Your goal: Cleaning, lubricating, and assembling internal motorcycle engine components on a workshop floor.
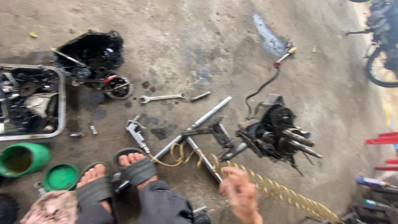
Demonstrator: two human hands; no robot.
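In metal tray [61,103]: greasy engine parts [29,99]

Under me is a stained grey concrete floor [199,37]. On it lie a silver open-ended spanner [161,98], a greasy black gear assembly [275,132], a coiled yellow air hose [265,186], a metal tray of dirty parts [62,103] and a green plastic tub [23,159].
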